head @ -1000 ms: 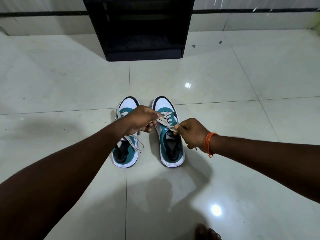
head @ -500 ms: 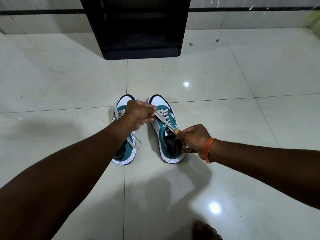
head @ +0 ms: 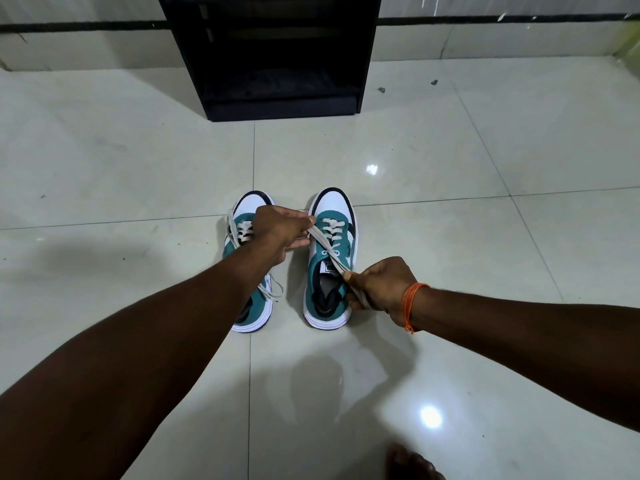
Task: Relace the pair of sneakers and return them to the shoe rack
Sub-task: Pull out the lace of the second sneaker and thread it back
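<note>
At the bottom edge a bare foot (head: 414, 462) shows on the glossy tiled floor (head: 450, 244), partly cut off by the frame. Above it both forearms reach forward. The right hand (head: 381, 285), with an orange thread band (head: 410, 306) around its wrist, is closed in a pinch on the near end of a pale lace (head: 329, 251), just beside the heel opening of the right sneaker (head: 330, 271). That lace runs taut and slanting up across the sneaker's tongue to the left hand (head: 282, 230), whose fingers are closed around its far end between the two shoes, near their toe caps. The right sneaker is teal and white with a dark-edged toe, and its upper eyelets are crossed with lace while the stretched part lies over the lower ones. The left sneaker (head: 251, 268) stands just beside it, parallel, toes pointing away, partly hidden under the left wrist; its lace (head: 272, 289) is loosely crossed at the front with a slack end trailing off its inner side onto the tile. Both shoes rest flat on the floor, apart from each other. Farther on, well apart from the pair, a black shoe rack (head: 273, 53) stands against the wall, its lower shelf dark and its contents impossible to make out.
</note>
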